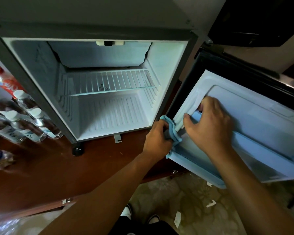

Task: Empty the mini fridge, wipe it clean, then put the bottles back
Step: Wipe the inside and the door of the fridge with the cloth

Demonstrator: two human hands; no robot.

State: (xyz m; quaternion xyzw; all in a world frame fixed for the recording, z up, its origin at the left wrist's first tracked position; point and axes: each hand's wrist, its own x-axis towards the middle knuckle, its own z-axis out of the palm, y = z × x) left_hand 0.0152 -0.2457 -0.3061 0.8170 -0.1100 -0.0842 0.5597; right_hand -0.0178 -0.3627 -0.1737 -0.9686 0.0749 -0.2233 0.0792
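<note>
The mini fridge (170,68) stands open, its white inside holding only a wire shelf (109,82). Its door (255,119) swings out to the right. My left hand (157,139) grips a light blue cloth (172,131) pressed against the door's hinge-side seal. My right hand (209,122) grips the raised inner edge of the door, fingers curled over the rim. Several clear water bottles (22,119) with white caps and a red-labelled bottle (5,80) stand on the wooden surface left of the fridge.
The fridge sits on a reddish wooden cabinet floor (61,163). Another bottle (0,158) lies at the far left. Below are a patterned floor (185,200) with scraps of paper and my shoes. A dark cabinet (255,19) is at the upper right.
</note>
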